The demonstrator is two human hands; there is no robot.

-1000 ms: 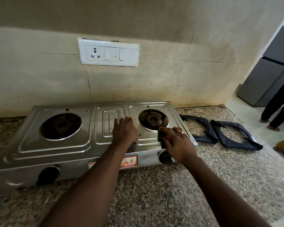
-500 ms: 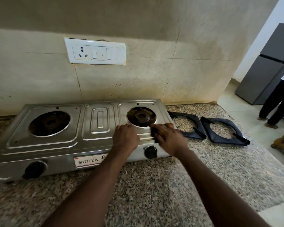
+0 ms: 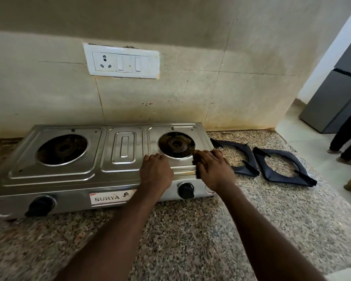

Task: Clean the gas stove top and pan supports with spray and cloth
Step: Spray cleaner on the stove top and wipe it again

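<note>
A steel two-burner gas stove (image 3: 120, 151) sits on the granite counter with its pan supports taken off. My left hand (image 3: 156, 173) rests on the stove top just front-left of the right burner (image 3: 175, 145), fingers curled under, nothing visible in it. My right hand (image 3: 213, 171) presses a small dark cleaning pad (image 3: 196, 166) against the steel at the front-right edge of that burner's opening. Most of the pad is hidden under my fingers. Two black pan supports (image 3: 244, 171) (image 3: 280, 177) lie flat on the counter right of the stove. No spray bottle is in view.
The left burner (image 3: 62, 149) is bare. Two black knobs (image 3: 185, 190) (image 3: 41, 204) face me on the stove front. A white switch plate (image 3: 121, 61) is on the stained wall. The granite counter (image 3: 190, 230) ends at right, where a person's legs (image 3: 346, 138) stand by a grey fridge (image 3: 332, 98).
My left hand slid back toward the stove's front edge and its fingers curled. My right hand with the pad moved up and right along the burner's rim. The view shifted.
</note>
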